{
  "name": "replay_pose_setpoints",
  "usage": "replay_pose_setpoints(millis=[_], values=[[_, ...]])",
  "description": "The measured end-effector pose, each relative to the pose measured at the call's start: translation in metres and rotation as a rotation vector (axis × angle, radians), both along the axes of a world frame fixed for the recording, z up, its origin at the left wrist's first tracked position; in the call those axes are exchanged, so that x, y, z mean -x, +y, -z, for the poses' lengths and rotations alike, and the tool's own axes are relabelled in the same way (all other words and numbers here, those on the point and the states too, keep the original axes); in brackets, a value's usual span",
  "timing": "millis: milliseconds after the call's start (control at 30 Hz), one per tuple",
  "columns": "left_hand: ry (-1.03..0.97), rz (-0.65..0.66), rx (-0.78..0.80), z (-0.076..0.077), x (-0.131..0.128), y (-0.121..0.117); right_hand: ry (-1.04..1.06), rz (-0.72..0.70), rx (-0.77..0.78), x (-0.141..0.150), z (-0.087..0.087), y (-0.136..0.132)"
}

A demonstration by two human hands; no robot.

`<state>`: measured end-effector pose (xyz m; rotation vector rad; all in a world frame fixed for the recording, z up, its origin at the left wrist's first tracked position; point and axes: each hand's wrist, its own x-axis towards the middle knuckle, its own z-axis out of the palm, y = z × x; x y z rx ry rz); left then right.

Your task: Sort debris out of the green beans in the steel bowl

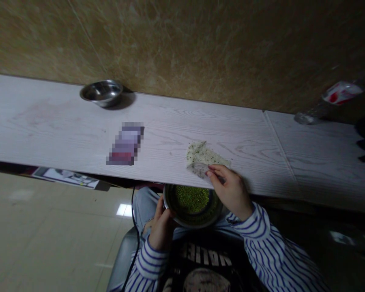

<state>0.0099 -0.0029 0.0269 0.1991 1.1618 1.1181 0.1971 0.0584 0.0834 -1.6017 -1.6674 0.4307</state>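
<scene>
My left hand (162, 228) grips the rim of a metal bowl (170, 214) full of small green beans (191, 198), held just below the table's near edge over my lap. My right hand (229, 188) rests on the table edge with its fingers pinched on the near corner of a white sheet of paper (202, 156). Scattered green grains lie on that paper. Both sleeves are blue-and-white striped.
An empty steel bowl (101, 92) stands at the back of the pale wooden table (48, 121) by the wall. A blurred flat object (126, 144) lies left of the paper. A plastic bottle (334, 97) lies at the far right. Tiled floor shows at lower left.
</scene>
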Motion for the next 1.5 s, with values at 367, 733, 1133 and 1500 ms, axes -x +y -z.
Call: replay_pose_setpoints(millis=[367, 733, 1133, 1500], values=[[-0.012, -0.025, 0.014, -0.003, 0.0, -0.001, 0.06, 0.127, -0.061, -0.029, -0.002, 0.007], [-0.026, -0.022, 0.004, -0.006, -0.002, -0.001, -0.007, 0.11, -0.009, -0.025, -0.002, 0.003], [-0.05, -0.021, 0.032, -0.002, -0.004, -0.003, 0.056, 0.159, 0.071, -0.04, -0.008, -0.018], [-0.015, -0.027, 0.04, -0.002, -0.005, -0.001, 0.052, 0.203, 0.087, -0.05, -0.005, -0.024]])
